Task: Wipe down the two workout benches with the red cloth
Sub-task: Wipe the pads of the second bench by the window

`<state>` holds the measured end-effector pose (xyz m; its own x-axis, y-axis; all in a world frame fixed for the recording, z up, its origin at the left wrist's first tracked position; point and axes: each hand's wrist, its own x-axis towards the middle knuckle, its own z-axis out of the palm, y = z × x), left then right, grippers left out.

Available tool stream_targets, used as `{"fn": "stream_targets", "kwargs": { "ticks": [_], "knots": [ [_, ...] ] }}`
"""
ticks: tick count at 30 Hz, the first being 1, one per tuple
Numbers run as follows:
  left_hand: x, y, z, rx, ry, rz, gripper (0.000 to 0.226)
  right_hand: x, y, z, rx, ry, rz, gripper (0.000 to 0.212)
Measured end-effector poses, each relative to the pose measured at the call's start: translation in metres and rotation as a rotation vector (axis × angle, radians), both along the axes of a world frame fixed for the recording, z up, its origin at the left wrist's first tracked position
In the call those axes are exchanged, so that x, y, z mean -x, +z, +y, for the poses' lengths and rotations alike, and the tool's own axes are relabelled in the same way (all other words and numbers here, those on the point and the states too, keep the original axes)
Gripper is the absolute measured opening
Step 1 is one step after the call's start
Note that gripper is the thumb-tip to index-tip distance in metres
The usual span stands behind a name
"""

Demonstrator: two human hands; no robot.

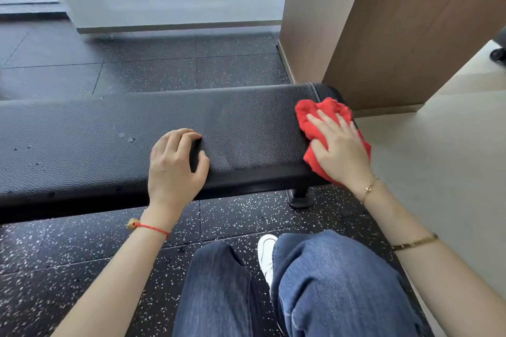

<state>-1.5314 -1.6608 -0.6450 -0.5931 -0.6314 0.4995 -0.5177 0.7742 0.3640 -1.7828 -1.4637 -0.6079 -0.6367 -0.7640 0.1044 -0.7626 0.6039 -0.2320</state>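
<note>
A black padded workout bench (115, 128) runs across the view from the left edge to the right of centre. At its right end lies the crumpled red cloth (315, 115), and my right hand (339, 145) presses flat on it with straight fingers. Part of the cloth hangs over the bench's near right corner. My left hand (175, 164) rests on the bench's front edge near the middle, fingers bent with the tips on the pad. A few water drops (126, 137) sit on the pad to the left. Only one bench is in view.
The bench leg (300, 197) stands on speckled black rubber floor (82, 249). A wood-panelled wall (397, 30) rises just behind the bench's right end, with pale floor (438, 159) to the right. My knees in blue jeans (315, 282) are close in front.
</note>
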Motion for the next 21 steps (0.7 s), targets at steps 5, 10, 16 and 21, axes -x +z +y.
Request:
{"fn": "stream_targets", "kwargs": {
  "ticks": [5,10,16,21],
  "knots": [
    [0.001,0.000,0.001,0.002,0.018,-0.014,0.030,0.048,0.005,-0.048,-0.025,-0.168,-0.080,0.055],
    [0.002,-0.001,0.001,0.018,0.025,-0.031,0.030,0.040,0.008,-0.110,-0.078,-0.019,-0.081,0.054],
    [0.001,0.000,0.002,0.009,0.019,-0.031,0.030,-0.015,0.007,-0.072,-0.036,0.324,-0.078,0.056],
    [0.001,0.000,0.002,0.013,0.014,-0.018,0.029,-0.016,0.001,-0.005,0.030,0.202,-0.041,0.055]
  ]
}}
